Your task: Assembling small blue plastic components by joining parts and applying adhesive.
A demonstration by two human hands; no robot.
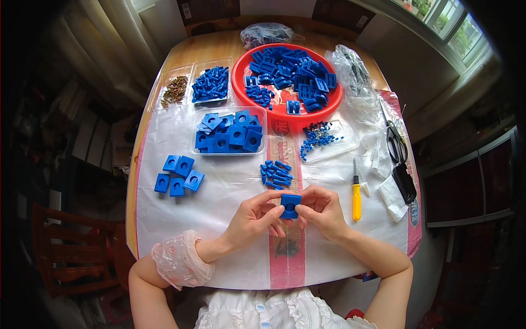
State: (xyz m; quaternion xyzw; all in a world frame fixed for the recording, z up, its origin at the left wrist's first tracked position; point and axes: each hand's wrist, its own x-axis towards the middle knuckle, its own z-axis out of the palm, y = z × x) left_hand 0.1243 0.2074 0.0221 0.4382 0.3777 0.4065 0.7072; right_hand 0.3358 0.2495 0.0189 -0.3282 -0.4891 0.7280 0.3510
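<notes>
Both hands meet over the white sheet [219, 181]: left hand [253, 218] and right hand [323, 211] pinch one blue square block [290, 206] between their fingertips, just below a little pile of blue clips [275, 174], yellow screwdriver [356, 196] off to the right

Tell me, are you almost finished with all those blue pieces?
Not nearly. Five blue square blocks lie set aside at the left. Left hand and right hand hold one more blue block. The clear tray and red basin hold plenty more.
</notes>
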